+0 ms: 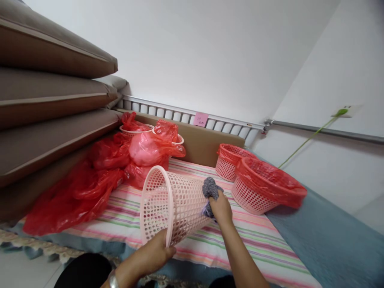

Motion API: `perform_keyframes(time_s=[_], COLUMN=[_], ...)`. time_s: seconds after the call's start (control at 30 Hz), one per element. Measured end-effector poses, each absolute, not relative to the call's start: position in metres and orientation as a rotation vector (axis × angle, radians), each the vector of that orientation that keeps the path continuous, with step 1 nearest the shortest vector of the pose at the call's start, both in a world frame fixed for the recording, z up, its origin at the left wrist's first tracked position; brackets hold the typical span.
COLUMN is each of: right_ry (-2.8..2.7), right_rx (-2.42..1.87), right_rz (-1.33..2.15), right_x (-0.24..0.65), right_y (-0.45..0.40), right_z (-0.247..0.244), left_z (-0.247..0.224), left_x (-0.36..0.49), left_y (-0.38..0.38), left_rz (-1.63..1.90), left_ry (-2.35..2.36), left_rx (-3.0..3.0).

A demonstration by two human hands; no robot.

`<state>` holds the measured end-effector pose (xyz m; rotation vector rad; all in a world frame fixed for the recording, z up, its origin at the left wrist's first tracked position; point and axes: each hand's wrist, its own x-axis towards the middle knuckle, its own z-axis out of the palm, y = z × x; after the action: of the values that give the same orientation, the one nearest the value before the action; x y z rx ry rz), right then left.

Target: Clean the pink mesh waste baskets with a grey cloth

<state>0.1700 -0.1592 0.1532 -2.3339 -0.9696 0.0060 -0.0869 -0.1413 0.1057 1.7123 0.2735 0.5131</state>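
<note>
A pink perforated plastic wastebasket point(186, 196) lies tilted on its side, its mouth facing left. My left hand point(156, 252) grips its rim at the lower edge, the thumb outside and the other fingers partly hidden. At the basket's base end, my right hand point(221, 208) is closed on a grey cleaning cloth point(210, 188), which presses against the outside of the basket. Part of the cloth hangs below my fingers.
Two pink baskets with red bag liners, a nearer basket point(252, 196) and a farther basket point(225, 166), stand at the right. Red plastic bags point(81, 200) heap at the left beside stacked cushions point(54, 128). A striped cloth point(240, 260) covers the surface; a radiator point(177, 116) runs behind.
</note>
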Motion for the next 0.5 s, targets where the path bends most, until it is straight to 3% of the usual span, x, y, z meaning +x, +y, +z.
perform_keyframes(time_s=[0.5], right_ry=[-0.749], right_rx=[-2.126], right_rz=[0.307], right_x=[0.215], right_y=[-0.157], right_z=[0.135], left_z=[0.097], left_x=[-0.089], left_y=[-0.143], left_rz=[0.494], left_ry=[0.287], left_rx=[1.762])
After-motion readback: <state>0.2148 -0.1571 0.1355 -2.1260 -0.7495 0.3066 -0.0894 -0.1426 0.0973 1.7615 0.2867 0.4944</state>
